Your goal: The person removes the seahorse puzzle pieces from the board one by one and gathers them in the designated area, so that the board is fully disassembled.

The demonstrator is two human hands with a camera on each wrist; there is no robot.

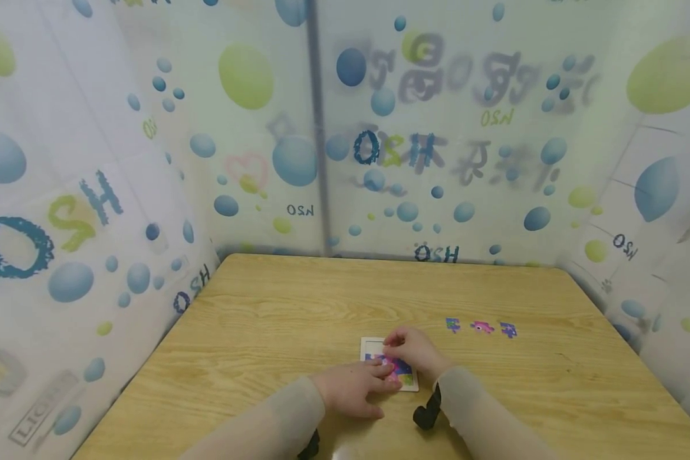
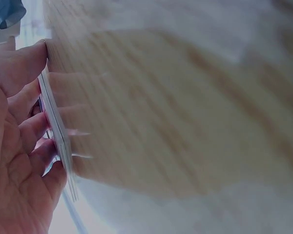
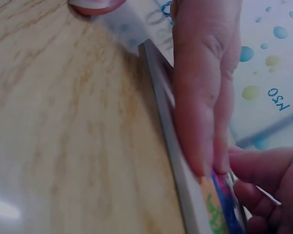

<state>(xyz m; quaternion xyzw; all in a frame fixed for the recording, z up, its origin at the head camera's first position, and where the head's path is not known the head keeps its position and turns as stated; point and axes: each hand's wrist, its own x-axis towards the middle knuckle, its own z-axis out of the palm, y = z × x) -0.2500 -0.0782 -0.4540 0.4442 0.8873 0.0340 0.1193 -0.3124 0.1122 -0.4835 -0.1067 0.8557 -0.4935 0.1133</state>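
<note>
A small jigsaw puzzle in a white-edged tray (image 1: 414, 387) lies on the table in front of me, its lower part filled with pink, blue and purple pieces. My left hand (image 1: 352, 388) rests on it with outstretched fingers, which press on the pieces. In the left wrist view, the left fingers (image 2: 33, 126) lie over the tray's edge. At the tray's upper right, my right hand (image 1: 416, 351) has its thumb and fingers bent together, pinching a puzzle piece mostly hidden by the fingertips. The right wrist view shows curled right fingers (image 3: 256, 197) close to the left fingertips.
Three loose puzzle pieces lie in a row right of the tray: a blue-green one (image 1: 452, 325), a pink one with an eye (image 1: 482, 327) and a purple one (image 1: 508, 329). A patterned curtain (image 1: 253, 211) surrounds the wooden table (image 1: 264, 319) at the back and sides.
</note>
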